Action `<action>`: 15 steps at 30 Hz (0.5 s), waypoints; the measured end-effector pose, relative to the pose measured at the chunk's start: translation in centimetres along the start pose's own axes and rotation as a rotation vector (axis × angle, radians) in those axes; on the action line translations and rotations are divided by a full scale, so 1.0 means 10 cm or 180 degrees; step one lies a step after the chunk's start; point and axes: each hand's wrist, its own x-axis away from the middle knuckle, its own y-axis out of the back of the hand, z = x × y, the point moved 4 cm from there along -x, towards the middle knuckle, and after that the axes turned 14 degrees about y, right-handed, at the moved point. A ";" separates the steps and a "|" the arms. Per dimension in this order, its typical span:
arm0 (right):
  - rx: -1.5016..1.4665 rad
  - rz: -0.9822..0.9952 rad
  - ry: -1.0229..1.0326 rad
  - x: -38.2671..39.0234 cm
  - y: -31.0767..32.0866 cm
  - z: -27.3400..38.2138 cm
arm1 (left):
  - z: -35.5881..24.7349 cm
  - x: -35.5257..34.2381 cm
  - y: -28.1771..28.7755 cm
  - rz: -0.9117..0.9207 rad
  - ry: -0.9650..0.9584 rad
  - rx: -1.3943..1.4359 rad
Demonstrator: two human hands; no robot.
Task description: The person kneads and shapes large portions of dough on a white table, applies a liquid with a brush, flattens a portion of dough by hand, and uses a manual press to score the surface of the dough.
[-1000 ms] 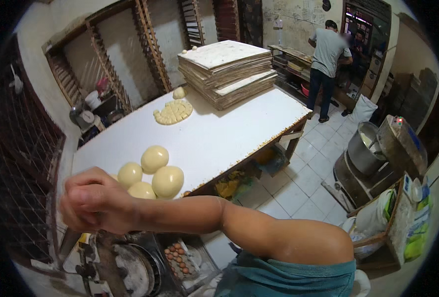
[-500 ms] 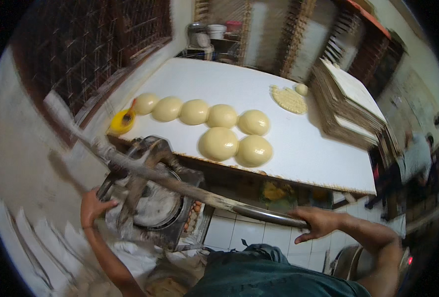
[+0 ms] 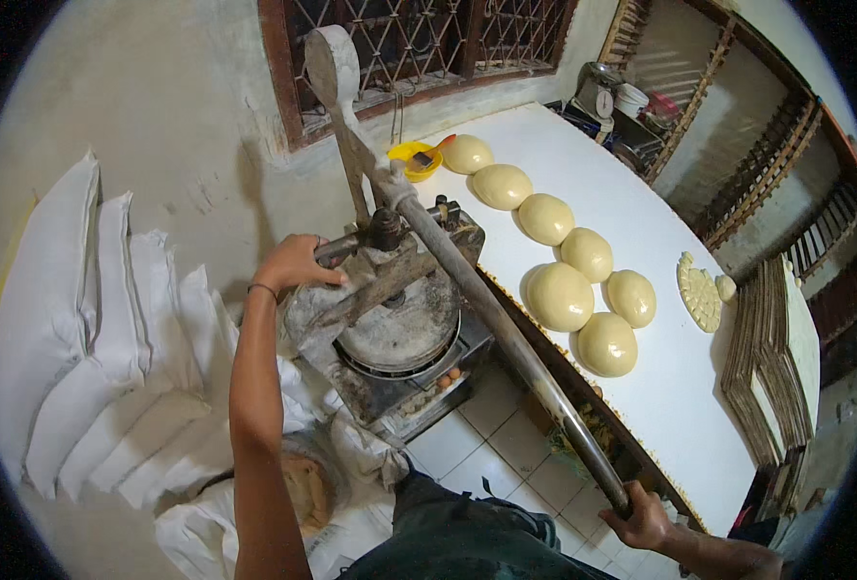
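Note:
In front of me stands a floury dough divider press [image 3: 399,333] with a round metal head. Its long lever [image 3: 520,353] slants from the upper left down to the lower right, and my right hand [image 3: 641,520] is wrapped around the bare metal end. My left hand [image 3: 298,263] grips a short side handle [image 3: 339,249] on the press, thumb toward the head. Beyond it, several glossy dough balls [image 3: 559,296] rest on the white table [image 3: 506,121]. A scored flat dough disc [image 3: 701,298] and a small dough ball [image 3: 726,288] lie at the far right.
White sacks [image 3: 46,309] lean against the left wall. A yellow bowl [image 3: 411,172] with a brush sits at the table corner. Stacked trays [image 3: 762,358] occupy the table's right end. Eggs [image 3: 450,378] lie beside the press, above the tiled floor [image 3: 491,454].
My view has turned left, so the press and table appear further right and more sacks show. Both hands keep to the press; the lever now points more toward me on the right.

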 end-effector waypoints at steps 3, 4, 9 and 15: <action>0.0266 -0.0189 -0.0109 -0.19 -0.55 -0.64 | -0.29 -0.05 -0.16 0.0052 -0.0171 0.0052; 0.0390 -0.0402 -0.0292 -0.20 -0.49 -0.34 | -0.22 0.03 -0.13 0.0018 -0.0076 0.0100; -0.0850 -0.1002 0.1340 -0.59 -0.57 -0.70 | -0.07 -0.05 -0.15 0.0071 0.0090 0.0115; -0.2086 -0.3903 0.3445 -0.65 -0.57 -0.16 | -0.05 -0.04 -0.04 0.0240 0.0385 -0.0653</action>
